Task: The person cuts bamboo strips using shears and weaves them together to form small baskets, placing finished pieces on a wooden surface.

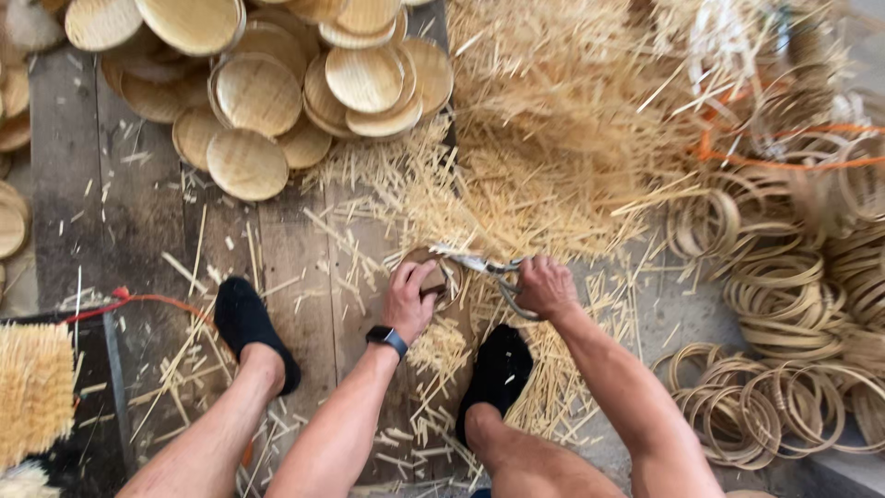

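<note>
Woven bamboo disc (433, 269) is being held low over the floor, between the two feet and at the near edge of the straw heap. It is being gripped by the left hand (410, 297), whose fingers are curled over its near rim, apparently so that the far rim is being presented to the blades. Scissors (484, 267) are being grasped by the right hand (546, 286), which is closed around the handles; the blades are being laid against the disc's upper edge, a position suited to trimming protruding ends. Whether the blades are parted cannot be told.

Cut bamboo slivers (544, 175) are being left in a deep heap directly ahead, and loose offcuts are being scattered around both black shoes (251, 325). Finished round discs (277, 83) are being kept in an overlapping pile at the far left, on dark wooden floor planks (138, 212). Coiled bamboo rings (784, 304) are being stacked on the right. An orange cord (784, 161) is being draped across them.
</note>
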